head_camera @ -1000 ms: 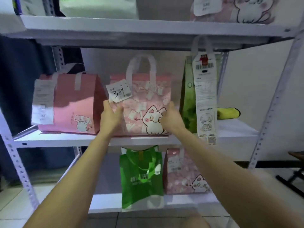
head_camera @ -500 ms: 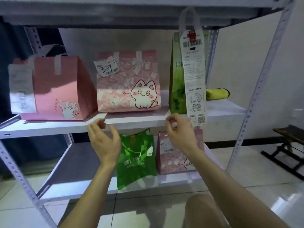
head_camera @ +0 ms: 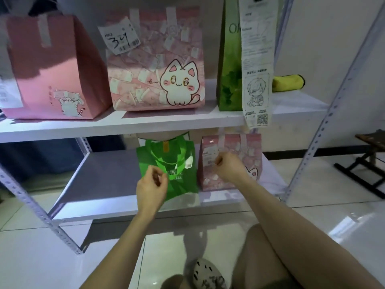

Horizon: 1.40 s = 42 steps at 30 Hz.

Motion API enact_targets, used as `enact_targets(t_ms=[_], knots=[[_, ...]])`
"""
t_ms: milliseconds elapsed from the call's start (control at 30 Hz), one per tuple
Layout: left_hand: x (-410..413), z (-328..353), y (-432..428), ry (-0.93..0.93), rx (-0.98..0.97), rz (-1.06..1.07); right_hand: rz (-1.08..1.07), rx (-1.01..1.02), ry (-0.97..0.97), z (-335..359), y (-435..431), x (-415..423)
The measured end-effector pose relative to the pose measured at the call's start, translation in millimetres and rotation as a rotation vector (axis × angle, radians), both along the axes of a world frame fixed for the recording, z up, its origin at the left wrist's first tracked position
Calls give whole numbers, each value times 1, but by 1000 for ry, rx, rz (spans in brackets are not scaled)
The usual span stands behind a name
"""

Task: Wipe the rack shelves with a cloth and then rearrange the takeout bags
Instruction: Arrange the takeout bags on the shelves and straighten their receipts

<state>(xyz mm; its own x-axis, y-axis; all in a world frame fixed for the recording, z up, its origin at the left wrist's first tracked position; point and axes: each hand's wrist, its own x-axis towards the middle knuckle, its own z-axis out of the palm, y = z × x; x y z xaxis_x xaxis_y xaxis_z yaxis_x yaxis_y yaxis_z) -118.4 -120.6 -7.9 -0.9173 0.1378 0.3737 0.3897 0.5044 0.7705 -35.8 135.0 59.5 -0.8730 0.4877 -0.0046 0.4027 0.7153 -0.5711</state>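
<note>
While both hands reach toward the lower shelf (head_camera: 129, 203), neither holds anything: the left hand (head_camera: 151, 185) is loosely curled in front of the green takeout bag (head_camera: 179, 174), and the right hand (head_camera: 229, 166) is half closed in front of the small pink cat bag (head_camera: 239, 155); whether it touches that bag I cannot tell. These two bags stand side by side near the shelf's front edge, right of centre. The green one looks like soft, limp fabric that would sag, so its looped handles are probably the best hold. The pink one seems stiffer, light paper or laminate, likely to crease if squeezed, better taken by its sides or strap handles. Left of the green bag the lower shelf is bare, giving wide room to slide things across. Overhead, the middle shelf's front edge (head_camera: 104, 126) hangs close above the bag tops, so lifting should be low and outward. Farther back on that shelf sit a plain pink bag (head_camera: 56, 65), a large pink cat bag (head_camera: 156, 65), a tall green bag (head_camera: 229, 59) with a long receipt (head_camera: 257, 49) hanging past the shelf edge, ready to snag, and a yellow cloth (head_camera: 288, 83) by the wall
</note>
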Motion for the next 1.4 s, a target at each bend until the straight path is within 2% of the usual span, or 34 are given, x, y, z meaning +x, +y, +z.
enact_targets(t_ms=[100,267,367,433,533,633,700,767,933,1100,1200,1400], knots=[[15,1,53,-52,-154,-304,-56,15,-43,3,27,-2],[28,-11,121,-256,-259,-479,-368,-1,147,-27,71,8],[28,-22,144,-338,-225,-427,-481,8,190,-61,100,14],[24,-29,158,-401,-259,-371,-494,-85,184,-70,122,14],[14,-30,176,-517,-292,-331,-435,-331,129,-68,133,12],[11,-23,180,-512,-216,-227,-391,-249,-30,-65,141,15],[16,-20,176,-428,-204,-162,-421,-226,-89,-57,148,21],[24,-18,171,-353,-219,-153,-388,-105,-190,-44,153,33],[46,-15,148,-293,-180,-308,-312,37,-315,-27,152,81],[62,-18,104,-362,-109,-354,-218,-58,-337,-20,127,128],[60,-13,67,-377,-125,-397,-156,-27,-325,-20,97,141],[56,9,-26,-577,-86,-511,-7,-141,-390,-14,27,146]])
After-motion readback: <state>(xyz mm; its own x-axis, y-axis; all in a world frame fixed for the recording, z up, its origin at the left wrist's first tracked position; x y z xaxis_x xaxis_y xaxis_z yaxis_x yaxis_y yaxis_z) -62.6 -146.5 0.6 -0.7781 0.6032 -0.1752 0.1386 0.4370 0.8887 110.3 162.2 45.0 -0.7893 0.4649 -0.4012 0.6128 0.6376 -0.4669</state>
